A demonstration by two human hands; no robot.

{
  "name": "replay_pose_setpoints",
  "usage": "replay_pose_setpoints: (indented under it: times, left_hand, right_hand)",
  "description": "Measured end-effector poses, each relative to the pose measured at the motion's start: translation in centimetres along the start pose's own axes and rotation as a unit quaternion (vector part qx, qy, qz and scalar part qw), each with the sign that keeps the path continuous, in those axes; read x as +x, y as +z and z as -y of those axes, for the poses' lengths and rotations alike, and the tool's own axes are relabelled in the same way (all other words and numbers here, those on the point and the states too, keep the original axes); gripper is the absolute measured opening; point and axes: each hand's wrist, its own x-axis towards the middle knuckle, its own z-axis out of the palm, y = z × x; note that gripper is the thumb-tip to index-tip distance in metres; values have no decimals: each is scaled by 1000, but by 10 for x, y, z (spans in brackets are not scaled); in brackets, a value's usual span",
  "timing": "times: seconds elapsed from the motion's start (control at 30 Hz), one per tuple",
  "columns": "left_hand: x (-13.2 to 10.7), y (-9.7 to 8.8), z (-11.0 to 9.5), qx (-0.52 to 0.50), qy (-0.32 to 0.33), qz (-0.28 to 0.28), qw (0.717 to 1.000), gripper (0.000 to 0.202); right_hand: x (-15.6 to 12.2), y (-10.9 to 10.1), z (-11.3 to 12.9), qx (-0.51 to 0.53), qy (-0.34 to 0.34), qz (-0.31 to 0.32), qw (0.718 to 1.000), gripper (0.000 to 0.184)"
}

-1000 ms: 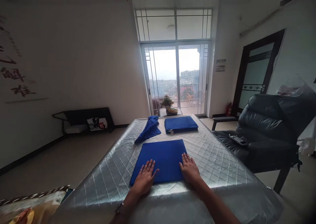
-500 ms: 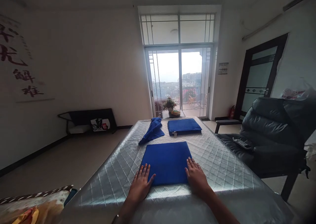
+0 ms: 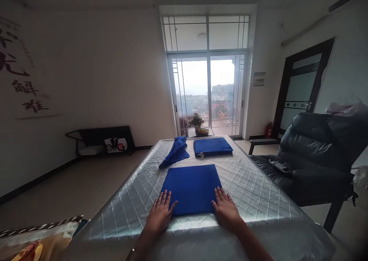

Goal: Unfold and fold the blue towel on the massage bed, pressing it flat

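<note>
On quilted silver cover (image 3: 249, 188), folded blue cloth (image 3: 192, 188), glass doors (image 3: 208, 92) beyond.

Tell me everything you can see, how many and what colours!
Table cover: 1, silver, centre
Front cloth: 1, blue, folded, on cover
Folded pile: 1, blue, cover's far right
Crumpled cloth: 1, blue, cover's far left
Glass door: 1, pale-framed, straight ahead
Potted plant: 1, green, before glass door
Armchair: 1, dark, right
Gadget: 1, pale, on armchair
Plastic bag: 1, whitish, atop armchair
Framed door: 1, dark, right
Extinguisher: 1, red, beside framed door
Scroll: 1, dark-red writing, far left
Bench: 1, black, left
Printed bag: 1, mostly white, by bench
Fabric heap: 1, mixed colours, bottom left
Left hand: 1, bare, at front cloth's left edge
Right hand: 1, bare, at front cloth's right edge
</note>
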Motion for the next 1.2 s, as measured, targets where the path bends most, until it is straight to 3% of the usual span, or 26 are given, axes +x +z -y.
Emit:
replay_pose_setpoints:
  times: [0.13, 0.27, 0.33, 0.47, 0.57, 0.67, 0.87, 1.0, 1.1, 1.2]
  left_hand:
    - [2, -6, -48, -3, 38, -50, 998, 81]
    - [5, -6, -120, -55, 177, -45, 982, 77]
    - [8, -1, -147, -76, 227, -50, 970, 71]
    - [13, 16, -165, -99, 263, -45, 959, 63]
    - [16, 24, -156, -104, 264, -16, 959, 65]
    - [16, 21, -134, -103, 249, 3, 963, 65]
    - [1, 3, -56, -73, 88, 56, 992, 80]
    - [-12, 0, -9, -56, 1, 51, 997, 84]
    - [-16, 7, 4, -49, -30, 24, 998, 84]
    - [-15, 15, 2, -52, -30, -17, 998, 84]
  right_hand:
    - [-2, -1, 1, 0, -3, -4, 1000, 69]
    - [-2, 0, 1, -17, -1, -9, 1000, 68]
    - [-1, 1, 0, -34, -6, -10, 999, 66]
    - [-1, 3, -3, -34, -28, -10, 999, 65]
    - [-1, 4, -4, -13, -27, -19, 999, 65]
    - [0, 5, -3, 9, -13, -25, 1000, 66]
    - [0, 7, -3, 22, -12, -36, 999, 67]
    - [2, 7, -2, 23, 4, -26, 999, 67]
    - [3, 7, -2, 13, 9, -22, 1000, 68]
    - [4, 8, -2, 4, 10, -31, 999, 67]
